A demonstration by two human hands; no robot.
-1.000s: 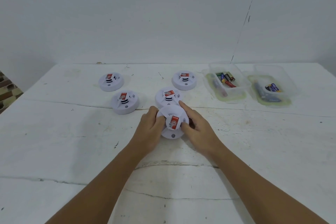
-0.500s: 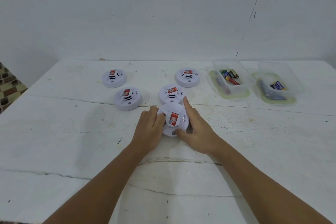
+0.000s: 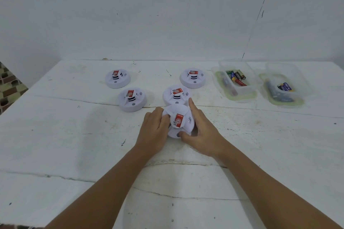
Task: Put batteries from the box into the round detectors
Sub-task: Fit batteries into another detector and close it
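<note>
- Hidden: the left side of the held detector (image 3: 178,121) lies under the left fingers, and its lower right rim under the right thumb. Labels on all the detectors are too small to read. What lies under the lid-like parts of the boxes is blurred.
- Left hand (image 3: 154,132), at frame centre, lies palm down, its fingers curled over the held detector's left edge, grasping it.
- Right hand (image 3: 200,135) clasps the same detector from the right: thumb at the lower rim, forefinger stretched up along the right side, its tip touching or just beside the middle detector (image 3: 176,95); I cannot tell which.
- The held detector sits on the white table (image 3: 74,145), tilted a little, its red sticker facing up.
- Other detectors, left to right in the upper half: far-left detector (image 3: 117,79), left detector (image 3: 131,99), the middle one, far-right detector (image 3: 193,78).
- Upper right: a clear box (image 3: 235,82) with batteries (image 3: 236,78) in it, then a second box (image 3: 283,88) with more batteries, well apart from the hands.
</note>
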